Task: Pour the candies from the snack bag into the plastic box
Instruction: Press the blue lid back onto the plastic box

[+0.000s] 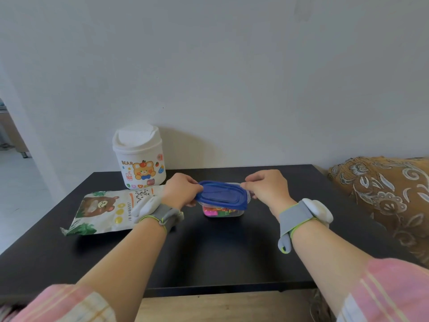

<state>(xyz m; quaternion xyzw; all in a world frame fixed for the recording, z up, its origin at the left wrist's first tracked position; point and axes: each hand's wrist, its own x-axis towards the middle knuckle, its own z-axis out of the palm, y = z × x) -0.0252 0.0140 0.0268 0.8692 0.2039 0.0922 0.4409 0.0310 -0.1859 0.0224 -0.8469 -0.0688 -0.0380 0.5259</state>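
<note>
A blue rectangular plastic lid (221, 196) tops bright pink and green candies (217, 211); the black bench (209, 252) carries a white cartoon-bear bin (139, 159) far left; brown floral fabric (390, 194) right.

Soft, even daylight fills the scene, brightest on the floor (16, 182) at far left. The white bin (139, 156) throws a faint shadow rightward onto the wall (232, 77). The black table (209, 252) shows a dull sheen near its middle. Wide-angle bending curves the edges, and the sleeves (383, 291) nearest the camera look blurred.
</note>
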